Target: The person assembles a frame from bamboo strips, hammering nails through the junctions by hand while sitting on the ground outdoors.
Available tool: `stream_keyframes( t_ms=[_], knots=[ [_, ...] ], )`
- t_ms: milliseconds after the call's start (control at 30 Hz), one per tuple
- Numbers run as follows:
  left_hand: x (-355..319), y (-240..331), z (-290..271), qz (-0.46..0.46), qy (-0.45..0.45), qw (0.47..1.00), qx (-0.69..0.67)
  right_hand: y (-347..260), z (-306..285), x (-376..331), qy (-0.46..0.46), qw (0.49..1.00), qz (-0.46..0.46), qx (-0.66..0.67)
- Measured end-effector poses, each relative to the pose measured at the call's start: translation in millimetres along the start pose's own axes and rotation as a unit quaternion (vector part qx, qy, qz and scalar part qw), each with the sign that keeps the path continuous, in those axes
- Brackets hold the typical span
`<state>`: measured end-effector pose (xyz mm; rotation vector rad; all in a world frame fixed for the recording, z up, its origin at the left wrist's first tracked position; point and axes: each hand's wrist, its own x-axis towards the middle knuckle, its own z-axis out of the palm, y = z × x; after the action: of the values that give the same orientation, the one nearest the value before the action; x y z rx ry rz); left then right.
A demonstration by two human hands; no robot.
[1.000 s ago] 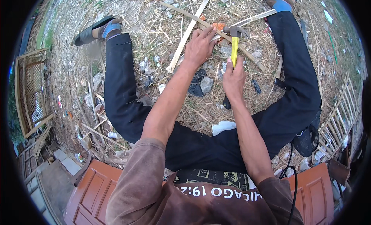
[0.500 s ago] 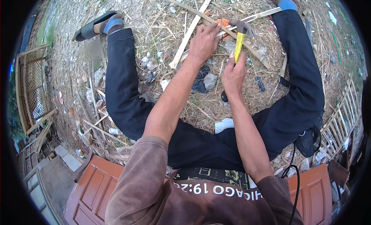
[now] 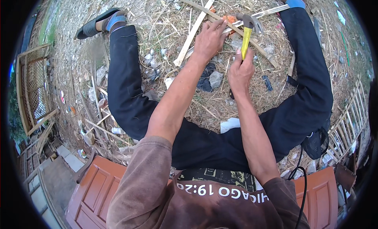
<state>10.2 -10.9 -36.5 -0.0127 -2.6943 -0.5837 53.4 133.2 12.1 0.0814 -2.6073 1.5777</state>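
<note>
My right hand (image 3: 241,73) grips a claw hammer (image 3: 246,42) by its yellow handle. The grey head is raised close to where several thin wooden strips cross. My left hand (image 3: 209,40) is closed at that crossing, its fingertips pinched together; what they hold is too small to make out. One dark strip (image 3: 258,48) runs diagonally under the hammer. A paler strip (image 3: 195,30) slants on the left, and another light strip (image 3: 271,11) reaches toward my right foot. An orange brick-like piece (image 3: 229,19) shows beneath the crossing.
My outstretched legs frame dry, straw-strewn ground with stones (image 3: 215,79) and dark scraps. A lattice-filled wooden frame (image 3: 35,85) stands at far left, a slatted wooden frame (image 3: 348,126) at right. Reddish-brown panelled boards (image 3: 96,193) lie behind me. A black cable (image 3: 303,181) hangs at my right side.
The hammer head has shifted slightly up and to the right, with my right hand still around its handle. My left hand remains at the crossing; the view has moved a little.
</note>
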Motion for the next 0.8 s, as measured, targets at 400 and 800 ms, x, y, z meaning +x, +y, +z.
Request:
stream_keyframes(
  t_ms=[400, 800],
  knots=[
    [-0.6, -2.9, 1.1, -0.007, -0.007, 1.0, 0.002, 5.9, -1.1, 5.7, -0.056, 0.998, 0.027, -0.033],
    [1.4, 1.6, 1.3, -0.012, 0.002, 1.0, -0.009, 4.4, -10.9, 1.3, -0.028, 0.999, 0.026, -0.005]
  ],
)
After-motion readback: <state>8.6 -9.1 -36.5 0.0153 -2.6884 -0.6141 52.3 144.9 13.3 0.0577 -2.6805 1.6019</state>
